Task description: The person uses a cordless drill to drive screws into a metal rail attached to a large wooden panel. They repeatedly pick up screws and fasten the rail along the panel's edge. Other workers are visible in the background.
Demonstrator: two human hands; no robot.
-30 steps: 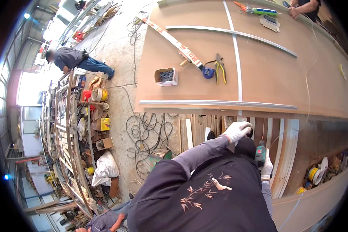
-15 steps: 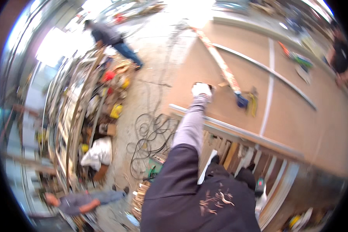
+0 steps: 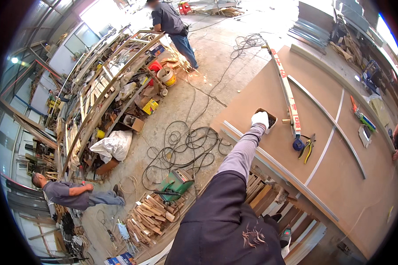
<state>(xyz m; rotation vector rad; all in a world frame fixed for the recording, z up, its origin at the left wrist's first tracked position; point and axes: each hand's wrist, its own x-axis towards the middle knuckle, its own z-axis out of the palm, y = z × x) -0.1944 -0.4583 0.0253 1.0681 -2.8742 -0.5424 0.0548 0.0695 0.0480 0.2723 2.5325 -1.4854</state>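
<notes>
My left hand (image 3: 261, 119), in a white glove, reaches to a small open box (image 3: 272, 122) with dark contents on a large brown board (image 3: 247, 104). Its fingers are hidden at the box's rim. Low beside my body, my right hand (image 3: 285, 251) shows only as a bit of white glove, apparently closed around a green-and-black power drill (image 3: 286, 235). Right of the box lie a long pale bar with red markings (image 3: 287, 92), a blue tape measure (image 3: 298, 145) and yellow-handled pliers (image 3: 307, 148).
Metal strips (image 3: 327, 126) cross the board. A person's hand (image 3: 397, 155) touches its right edge. Cables (image 3: 181, 143) coil on the floor near a green machine (image 3: 174, 183) and scrap wood (image 3: 151, 216). Two other people stand left, by a cluttered rack (image 3: 108, 90).
The view has swung and sharpened, so the board sits farther right and lower. My left hand remains at the small box. At the far left, a person has shifted up in view.
</notes>
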